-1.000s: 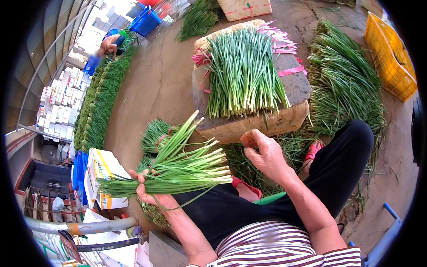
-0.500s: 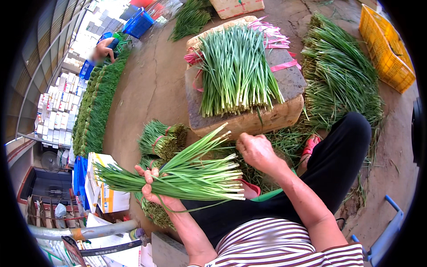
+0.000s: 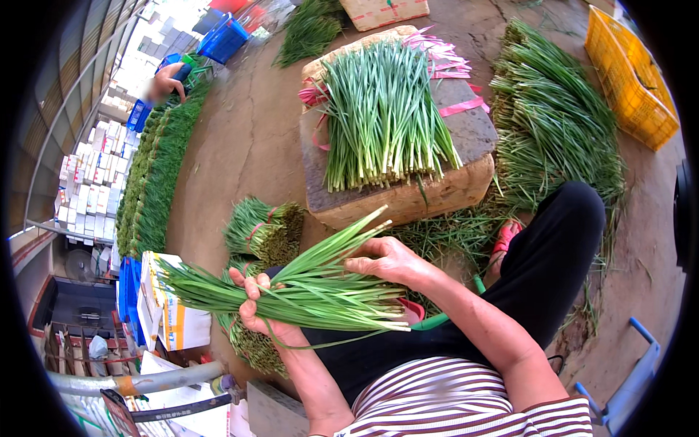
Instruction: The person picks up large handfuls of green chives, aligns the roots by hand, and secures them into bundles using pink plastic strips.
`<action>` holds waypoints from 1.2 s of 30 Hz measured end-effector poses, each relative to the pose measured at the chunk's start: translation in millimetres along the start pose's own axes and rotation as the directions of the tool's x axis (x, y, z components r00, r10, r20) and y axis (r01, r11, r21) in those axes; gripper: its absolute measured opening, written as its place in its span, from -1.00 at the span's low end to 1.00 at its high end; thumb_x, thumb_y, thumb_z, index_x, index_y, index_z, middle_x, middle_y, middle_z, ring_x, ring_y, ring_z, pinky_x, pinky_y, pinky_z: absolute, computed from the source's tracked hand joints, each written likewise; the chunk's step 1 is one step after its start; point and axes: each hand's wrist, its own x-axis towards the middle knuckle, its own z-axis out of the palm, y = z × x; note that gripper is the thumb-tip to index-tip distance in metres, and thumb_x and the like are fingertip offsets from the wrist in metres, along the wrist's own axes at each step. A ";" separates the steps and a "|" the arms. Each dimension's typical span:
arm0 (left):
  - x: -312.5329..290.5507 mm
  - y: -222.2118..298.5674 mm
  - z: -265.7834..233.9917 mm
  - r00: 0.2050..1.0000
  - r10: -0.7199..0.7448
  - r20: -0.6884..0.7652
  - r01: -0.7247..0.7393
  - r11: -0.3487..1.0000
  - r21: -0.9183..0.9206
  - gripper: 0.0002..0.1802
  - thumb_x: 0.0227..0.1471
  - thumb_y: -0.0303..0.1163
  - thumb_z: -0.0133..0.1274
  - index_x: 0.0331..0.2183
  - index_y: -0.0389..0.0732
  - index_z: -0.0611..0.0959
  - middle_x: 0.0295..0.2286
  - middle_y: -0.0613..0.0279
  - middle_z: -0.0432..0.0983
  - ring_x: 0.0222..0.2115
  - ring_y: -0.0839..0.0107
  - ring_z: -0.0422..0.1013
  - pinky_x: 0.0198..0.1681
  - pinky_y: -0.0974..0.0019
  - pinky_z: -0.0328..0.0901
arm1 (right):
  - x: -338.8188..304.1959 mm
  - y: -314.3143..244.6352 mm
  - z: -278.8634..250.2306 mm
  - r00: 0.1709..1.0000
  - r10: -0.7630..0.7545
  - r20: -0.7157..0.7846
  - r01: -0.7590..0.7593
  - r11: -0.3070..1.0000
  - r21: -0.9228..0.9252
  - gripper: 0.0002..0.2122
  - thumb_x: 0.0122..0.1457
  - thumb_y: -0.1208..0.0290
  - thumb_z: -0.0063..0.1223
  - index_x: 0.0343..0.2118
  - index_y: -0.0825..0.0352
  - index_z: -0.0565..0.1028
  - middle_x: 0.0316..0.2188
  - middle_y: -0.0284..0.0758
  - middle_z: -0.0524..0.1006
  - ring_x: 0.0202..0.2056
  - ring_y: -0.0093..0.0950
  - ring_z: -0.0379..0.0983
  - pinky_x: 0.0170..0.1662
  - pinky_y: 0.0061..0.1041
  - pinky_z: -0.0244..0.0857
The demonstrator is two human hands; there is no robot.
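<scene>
A person in a striped shirt (image 3: 437, 397) and black trousers (image 3: 561, 240) holds a bunch of long green stalks (image 3: 320, 297) above the lap, on the near side of a low block (image 3: 408, 207). The left hand (image 3: 255, 295) is closed around the leafy part; the pale cut ends fan out to the right. The right hand (image 3: 386, 261) is bent over the upper stalks, thumb and fingertips against them; whether it pinches any cannot be told.

Lower left, a white carton (image 3: 188, 324) carries yellow-orange bands and small bluish print, too small to read. A dark strap (image 3: 182, 406) below it bears tiny pale lettering.

The block has a grey, worn top and rough tan sides. On it lie a flat layer of slim, glossy stalks (image 3: 386, 120) and shiny pink ribbons (image 3: 445, 54). Rounded, tied bundles (image 3: 266, 237) sit on the floor near the left hand. At right are a matted heap of greens (image 3: 550, 124) and a yellow plastic crate (image 3: 632, 80) with latticed walls.
</scene>
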 end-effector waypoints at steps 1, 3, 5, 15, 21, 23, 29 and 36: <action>0.5 -2.2 -0.5 1.000 -0.011 0.005 0.011 1.000 -0.017 -0.30 -0.06 -0.55 -0.02 0.20 -0.19 0.38 -0.35 0.23 0.45 -0.17 0.26 0.36 -0.03 -0.06 0.43 | 1.3 2.5 2.0 0.999 -0.009 -0.032 0.009 1.000 -0.016 -0.68 0.18 0.25 0.22 -0.11 0.38 0.60 -0.25 -0.35 0.63 -0.23 -0.62 0.49 -0.08 -0.53 0.35; 0.4 -4.9 0.3 1.000 -0.019 0.002 0.019 1.000 -0.023 -0.30 -0.06 -0.55 -0.02 0.19 -0.19 0.38 -0.36 0.25 0.44 -0.18 0.27 0.35 -0.04 -0.05 0.43 | 0.3 5.2 1.6 0.998 -0.003 -0.067 0.002 1.000 -0.005 -0.71 0.19 0.26 0.21 -0.16 0.39 0.62 -0.30 -0.38 0.64 -0.26 -0.64 0.49 -0.11 -0.55 0.37; 0.9 -6.2 1.5 1.000 -0.022 -0.003 0.021 1.000 -0.022 -0.30 -0.06 -0.55 -0.02 0.19 -0.18 0.38 -0.37 0.26 0.43 -0.19 0.27 0.35 -0.05 -0.05 0.44 | -2.2 3.5 1.0 0.997 0.030 -0.067 -0.027 0.998 0.049 -0.74 0.18 0.29 0.21 -0.20 0.39 0.64 -0.33 -0.40 0.65 -0.28 -0.64 0.50 -0.12 -0.55 0.38; -1.1 -1.8 -1.6 1.000 -0.006 -0.015 0.006 1.000 0.007 -0.29 -0.06 -0.55 -0.02 0.20 -0.18 0.37 -0.36 0.25 0.44 -0.18 0.26 0.35 -0.04 -0.04 0.44 | -10.9 -0.5 -26.9 0.982 0.105 -0.160 -0.026 0.899 0.436 -0.77 0.19 0.36 0.12 -0.21 0.43 0.53 -0.31 -0.27 0.60 -0.26 -0.49 0.52 -0.07 -0.48 0.35; -1.1 2.7 -5.3 1.000 -0.014 0.003 0.014 1.000 0.006 -0.30 -0.05 -0.55 -0.01 0.20 -0.18 0.37 -0.34 0.22 0.46 -0.16 0.24 0.36 0.01 -0.05 0.42 | -5.6 7.4 -21.9 0.979 0.053 -0.199 0.024 0.931 0.365 -0.83 0.26 0.35 0.08 -0.32 0.38 0.53 -0.49 -0.36 0.55 -0.41 -0.56 0.48 -0.21 -0.48 0.37; -0.9 2.2 -4.9 1.000 -0.002 -0.013 0.002 1.000 0.003 -0.31 -0.04 -0.55 -0.01 0.20 -0.18 0.37 -0.34 0.22 0.47 -0.15 0.24 0.37 0.03 -0.03 0.41 | 0.0 23.6 -31.5 0.952 -0.021 -0.305 0.069 0.987 0.146 -0.81 0.21 0.31 0.10 -0.33 0.36 0.54 -0.49 -0.34 0.57 -0.43 -0.54 0.49 -0.26 -0.48 0.38; -5.2 15.9 -4.0 0.986 0.125 -0.114 -0.123 0.992 0.029 -0.32 -0.03 -0.51 0.00 0.19 -0.17 0.35 -0.34 0.29 0.38 -0.17 0.29 0.35 -0.06 -0.02 0.48 | -8.1 31.9 -82.6 0.489 -0.681 -0.545 -0.378 0.398 -0.836 -0.80 0.08 0.46 -0.03 -0.24 0.35 0.53 -0.44 -0.20 0.55 -0.31 -0.34 0.51 0.15 0.04 0.09; -4.6 9.7 -5.0 0.997 0.061 -0.056 -0.063 0.997 -0.035 -0.31 -0.02 -0.51 0.00 0.20 -0.18 0.35 -0.33 0.29 0.38 -0.16 0.28 0.34 -0.07 -0.03 0.46 | -4.8 19.4 -31.5 0.998 -0.048 -0.029 0.044 0.988 -0.145 -0.71 0.17 0.21 0.10 -0.23 0.36 0.58 -0.28 -0.16 0.61 -0.22 -0.36 0.53 -0.08 -0.33 0.37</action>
